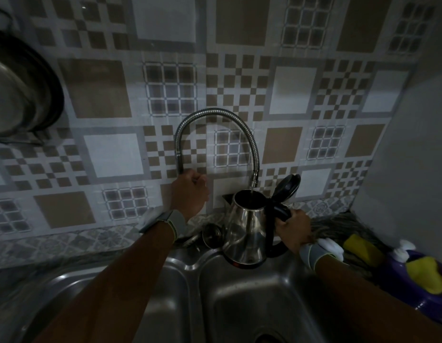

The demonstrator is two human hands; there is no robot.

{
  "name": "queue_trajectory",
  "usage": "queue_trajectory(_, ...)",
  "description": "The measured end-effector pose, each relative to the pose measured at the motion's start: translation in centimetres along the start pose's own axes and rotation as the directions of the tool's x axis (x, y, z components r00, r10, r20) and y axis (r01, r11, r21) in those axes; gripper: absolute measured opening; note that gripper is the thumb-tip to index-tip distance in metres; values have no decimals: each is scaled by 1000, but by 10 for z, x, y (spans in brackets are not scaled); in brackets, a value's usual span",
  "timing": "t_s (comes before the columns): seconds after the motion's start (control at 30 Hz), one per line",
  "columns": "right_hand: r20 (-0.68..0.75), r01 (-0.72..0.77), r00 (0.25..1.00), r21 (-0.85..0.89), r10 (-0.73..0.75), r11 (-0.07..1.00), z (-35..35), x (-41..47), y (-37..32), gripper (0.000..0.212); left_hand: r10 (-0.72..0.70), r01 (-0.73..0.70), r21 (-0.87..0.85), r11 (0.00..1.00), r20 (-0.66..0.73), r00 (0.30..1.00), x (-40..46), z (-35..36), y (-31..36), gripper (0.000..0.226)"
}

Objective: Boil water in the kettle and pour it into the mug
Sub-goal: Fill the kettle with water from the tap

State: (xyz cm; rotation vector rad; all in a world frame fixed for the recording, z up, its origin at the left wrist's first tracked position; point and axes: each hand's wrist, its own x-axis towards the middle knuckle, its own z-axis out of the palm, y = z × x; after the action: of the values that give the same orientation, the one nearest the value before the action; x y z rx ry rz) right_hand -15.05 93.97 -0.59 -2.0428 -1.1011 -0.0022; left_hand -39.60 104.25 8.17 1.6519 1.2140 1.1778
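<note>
l hand [190, 194] raised, fingers curled in a grip; r hand [295, 227] lower, clenched; both arms extended fwd

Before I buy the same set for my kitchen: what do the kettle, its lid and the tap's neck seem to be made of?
The kettle body looks like polished stainless steel: it mirrors its surroundings. Its lid, hinged open, and the handle in the right hand's grip look like black plastic, fairly glossy. The tap's neck looks like ribbed flexible metal hose, chrome-like in sheen.
</note>
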Motion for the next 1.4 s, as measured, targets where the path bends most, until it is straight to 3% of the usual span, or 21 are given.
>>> queue_trajectory(0.87,34,-10,999,17,10,1000,0,1,2,20,-4,4,-4,1000,8,1000,5,1,-3,25)
queue_trajectory(1.4,-22,22,1000,-29,-22,999,4,2,5,21,-31,32,52,998,-21,999,20,6,-6,29)
